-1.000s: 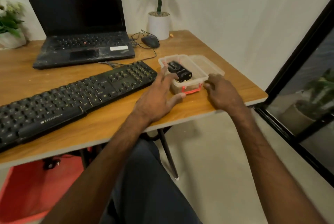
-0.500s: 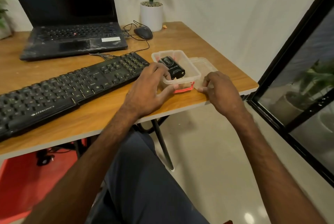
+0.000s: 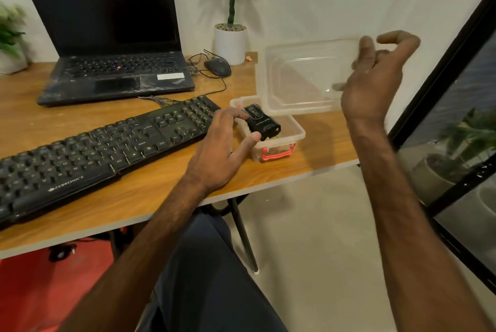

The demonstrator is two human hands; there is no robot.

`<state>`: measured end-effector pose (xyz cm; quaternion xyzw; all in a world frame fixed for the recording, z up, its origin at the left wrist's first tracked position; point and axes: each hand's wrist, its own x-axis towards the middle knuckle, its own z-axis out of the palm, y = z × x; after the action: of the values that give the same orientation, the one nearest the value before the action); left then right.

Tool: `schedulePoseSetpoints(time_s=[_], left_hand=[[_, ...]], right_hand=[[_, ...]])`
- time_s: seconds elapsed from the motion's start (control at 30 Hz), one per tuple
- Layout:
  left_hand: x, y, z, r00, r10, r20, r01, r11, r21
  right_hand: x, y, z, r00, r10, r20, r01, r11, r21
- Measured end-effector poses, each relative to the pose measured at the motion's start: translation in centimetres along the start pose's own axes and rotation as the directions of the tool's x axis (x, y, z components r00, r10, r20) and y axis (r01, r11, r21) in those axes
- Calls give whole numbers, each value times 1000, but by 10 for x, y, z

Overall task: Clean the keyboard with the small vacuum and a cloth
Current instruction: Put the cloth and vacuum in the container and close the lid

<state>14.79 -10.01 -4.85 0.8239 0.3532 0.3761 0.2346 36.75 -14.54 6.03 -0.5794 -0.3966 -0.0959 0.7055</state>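
The left hand [image 3: 217, 154] pinches the vacuum [image 3: 264, 123] in the box [image 3: 298, 136]; the right hand [image 3: 375, 82] fingers grip the blurred lid [image 3: 300, 76]; the keyboard [image 3: 94, 149] is cut off left.

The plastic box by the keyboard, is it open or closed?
Open. The right hand holds its clear lid up above it, and the left hand pinches the black vacuum inside the box.

Keyboard [image 3: 102, 144]: dull black plastic
Small vacuum [image 3: 264, 124]: shiny black plastic
Box [image 3: 299, 135] beside the keyboard: clear plastic
Lid [image 3: 300, 74]: clear shiny plastic
Table [image 3: 161, 192]: smooth wood
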Motion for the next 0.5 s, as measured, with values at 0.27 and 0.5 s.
schedulePoseSetpoints(time_s=[0.27,0.5], left_hand=[[1,-3,-1,1000,-15,22,16,1000,-26],[3,-3,2,995,-71,76,74,996,-48]], right_hand=[[-68,8,1,938,232,258,-169,955,-244],[-84,12,-26,770,275,576,107,834,-541]])
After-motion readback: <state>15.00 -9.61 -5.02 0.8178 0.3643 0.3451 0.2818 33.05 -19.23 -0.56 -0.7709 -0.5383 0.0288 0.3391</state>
